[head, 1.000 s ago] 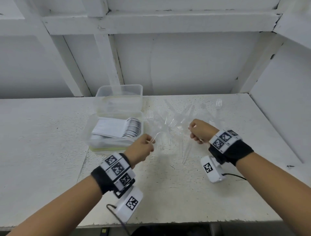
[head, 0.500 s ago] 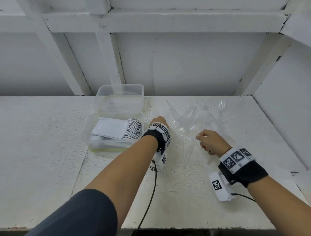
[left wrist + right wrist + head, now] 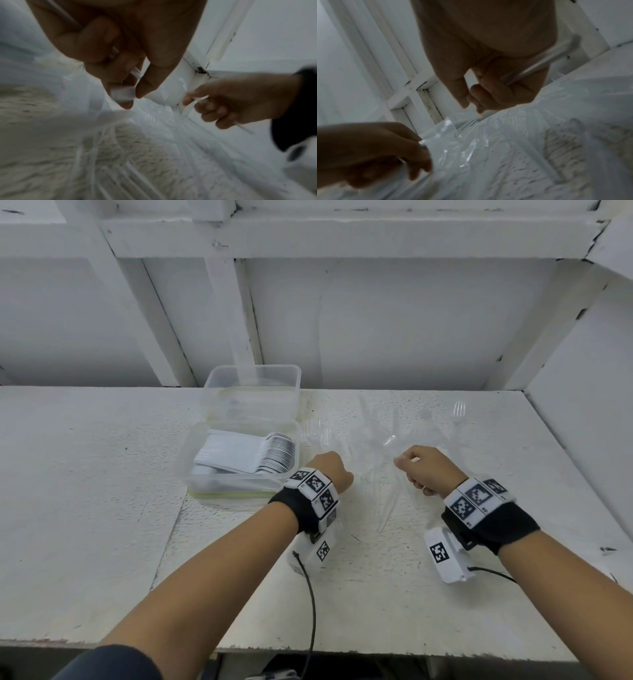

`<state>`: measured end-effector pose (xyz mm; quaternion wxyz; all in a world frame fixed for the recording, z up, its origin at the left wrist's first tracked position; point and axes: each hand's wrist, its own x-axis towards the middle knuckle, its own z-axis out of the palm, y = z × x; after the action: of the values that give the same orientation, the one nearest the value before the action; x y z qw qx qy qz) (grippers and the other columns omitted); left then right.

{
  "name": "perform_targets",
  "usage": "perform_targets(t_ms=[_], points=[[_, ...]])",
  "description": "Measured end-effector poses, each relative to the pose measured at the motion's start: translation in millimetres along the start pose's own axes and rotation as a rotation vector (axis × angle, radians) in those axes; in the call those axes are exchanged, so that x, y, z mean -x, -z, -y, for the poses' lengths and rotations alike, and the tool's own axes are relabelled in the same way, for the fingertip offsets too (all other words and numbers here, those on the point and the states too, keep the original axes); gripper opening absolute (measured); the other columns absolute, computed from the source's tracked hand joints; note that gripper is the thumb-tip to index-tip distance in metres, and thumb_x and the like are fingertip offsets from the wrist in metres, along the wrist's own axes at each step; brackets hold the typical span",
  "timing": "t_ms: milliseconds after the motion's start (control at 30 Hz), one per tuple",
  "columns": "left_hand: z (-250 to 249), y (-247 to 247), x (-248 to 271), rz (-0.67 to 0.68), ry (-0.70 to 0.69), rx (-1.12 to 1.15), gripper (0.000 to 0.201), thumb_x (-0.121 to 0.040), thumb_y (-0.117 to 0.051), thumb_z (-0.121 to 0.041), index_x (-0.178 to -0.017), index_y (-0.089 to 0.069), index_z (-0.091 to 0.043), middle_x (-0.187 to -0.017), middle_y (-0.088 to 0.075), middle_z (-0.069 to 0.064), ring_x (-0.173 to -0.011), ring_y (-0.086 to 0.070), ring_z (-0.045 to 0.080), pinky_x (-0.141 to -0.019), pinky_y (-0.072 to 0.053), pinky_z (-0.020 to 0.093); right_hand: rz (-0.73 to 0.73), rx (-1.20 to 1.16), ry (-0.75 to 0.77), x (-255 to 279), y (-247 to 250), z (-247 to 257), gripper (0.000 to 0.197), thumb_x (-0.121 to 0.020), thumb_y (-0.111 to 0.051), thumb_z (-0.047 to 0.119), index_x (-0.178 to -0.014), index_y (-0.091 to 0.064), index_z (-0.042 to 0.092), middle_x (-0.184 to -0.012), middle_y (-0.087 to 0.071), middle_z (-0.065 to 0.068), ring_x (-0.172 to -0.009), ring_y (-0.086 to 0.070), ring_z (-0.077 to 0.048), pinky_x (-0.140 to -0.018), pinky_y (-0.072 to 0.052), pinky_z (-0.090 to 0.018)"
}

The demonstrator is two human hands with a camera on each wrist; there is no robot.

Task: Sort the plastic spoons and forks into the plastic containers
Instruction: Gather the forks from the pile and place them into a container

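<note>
Since half a second ago, the left hand [image 3: 331, 470] has been drawn back from the pile [image 3: 373, 453] beside the containers [image 3: 239, 460]. Clear cutlery is gripped in both it and the right hand [image 3: 426, 470]. Spoons and forks may be confused, since transparent handles hide their type.

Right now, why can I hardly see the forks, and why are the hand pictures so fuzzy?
Head view: sharp and evenly lit, but the clear cutlery fades into the white table. Left wrist view: dim, the left hand smeared by motion. Right wrist view: dark, the right hand soft and close.
</note>
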<state>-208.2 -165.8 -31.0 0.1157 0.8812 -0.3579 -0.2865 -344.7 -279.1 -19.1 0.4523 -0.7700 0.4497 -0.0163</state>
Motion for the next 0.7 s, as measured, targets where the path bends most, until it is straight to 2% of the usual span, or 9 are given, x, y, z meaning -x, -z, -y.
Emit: perform_targets(t_ms=[67,133,200,267,367,433,500,600,700], points=[[8.1,4.7,8.8,0.014,-0.032,0.071,0.025,-0.090,-0.047,-0.016,-0.068,-0.051,-0.006,-0.069,-0.053,0.005,-0.062,-0.047,0.017,-0.054,-0.035,0.023,-0.003,0.221,0.088,-0.9,2.9,-2.5,0.022,-0.092,-0.054,0.029,-0.088,-0.058,0.008,-0.074,-0.054,-0.001,-0.065,-0.050,-0.015,-0.057,-0.035,-0.024],[17.2,12.9,18.1,0.027,-0.067,0.174,0.024,-0.093,-0.046,-0.016,-0.089,-0.065,-0.002,-0.084,-0.064,0.006,-0.072,-0.054,0.016,-0.064,-0.041,0.022,-0.048,0.450,0.200,-2.3,6.0,-3.7,0.029,-0.094,-0.050,0.030,-0.091,-0.065,0.006,-0.086,-0.061,-0.004,-0.084,-0.059,-0.021,-0.067,-0.037,-0.026],[25.0,21.1,29.9,0.020,-0.102,0.257,0.028,-0.097,-0.043,-0.019,-0.104,-0.065,-0.002,-0.091,-0.066,0.006,-0.064,-0.051,0.008,-0.060,-0.039,0.021,-0.065,0.623,0.330,-4.0,7.1,-3.3,0.033,-0.097,-0.043,0.032,-0.105,-0.067,0.012,-0.094,-0.064,-0.004,-0.090,-0.060,-0.021,-0.071,-0.040,-0.026],[29.7,26.7,42.3,-0.018,-0.134,0.317,0.030,-0.099,-0.039,-0.022,-0.109,-0.062,-0.006,-0.092,-0.065,0.008,-0.059,-0.045,0.004,-0.055,-0.036,0.018,-0.018,0.812,0.468,-7.4,6.0,-0.6,0.033,-0.098,-0.039,0.033,-0.119,-0.063,0.022,-0.092,-0.056,0.004,-0.086,-0.055,-0.016,-0.071,-0.039,-0.025],[33.8,28.1,55.0,-0.020,-0.161,0.419,0.025,-0.101,-0.036,-0.019,-0.105,-0.058,-0.007,-0.084,-0.061,0.003,-0.061,-0.047,0.005,-0.055,-0.038,0.019,0.062,1.053,0.612,-19.4,3.4,7.0,0.037,-0.099,-0.036,0.030,-0.133,-0.049,0.031,-0.104,-0.049,0.004,-0.077,-0.046,-0.012,-0.064,-0.036,-0.024],[35.4,27.3,59.0,0.010,-0.126,0.559,0.019,-0.099,-0.034,-0.009,-0.095,-0.052,-0.010,-0.078,-0.061,0.002,-0.064,-0.052,0.009,-0.059,-0.042,0.022,0.087,1.167,0.622,-29.2,-0.8,11.0,0.042,-0.099,-0.035,0.027,-0.141,-0.036,0.033,-0.118,-0.046,-0.001,-0.070,-0.046,-0.014,-0.057,-0.036,-0.023],[38.1,27.7,59.4,0.007,-0.090,0.650,0.022,-0.095,-0.030,-0.002,-0.088,-0.047,-0.013,-0.074,-0.059,0.001,-0.063,-0.052,0.012,-0.058,-0.042,0.024,0.108,1.259,0.620,-41.3,-10.1,12.4,0.049,-0.098,-0.037,0.026,-0.144,-0.026,0.035,-0.122,-0.043,-0.005,-0.061,-0.043,-0.013,-0.050,-0.033,-0.022],[43.9,27.1,58.2,-0.025,-0.063,0.630,0.019,-0.098,-0.031,-0.010,-0.086,-0.047,-0.013,-0.070,-0.053,0.001,-0.058,-0.045,0.012,-0.052,-0.038,0.022,0.154,1.256,0.601,-47.9,-22.7,17.1,0.045,-0.096,-0.037,0.028,-0.141,-0.032,0.024,-0.122,-0.045,-0.012,-0.065,-0.044,-0.018,-0.056,-0.036,-0.028],[47.7,25.3,57.5,-0.019,-0.045,0.642,0.021,-0.099,-0.033,-0.016,-0.084,-0.047,-0.013,-0.066,-0.049,0.001,-0.054,-0.039,0.012,-0.048,-0.032,0.021,0.121,1.283,0.695,-48.4,-26.4,16.8,0.037,-0.091,-0.052,0.019,-0.126,-0.041,0.020,-0.118,-0.039,-0.009,-0.063,-0.044,-0.020,-0.054,-0.040,-0.029]])
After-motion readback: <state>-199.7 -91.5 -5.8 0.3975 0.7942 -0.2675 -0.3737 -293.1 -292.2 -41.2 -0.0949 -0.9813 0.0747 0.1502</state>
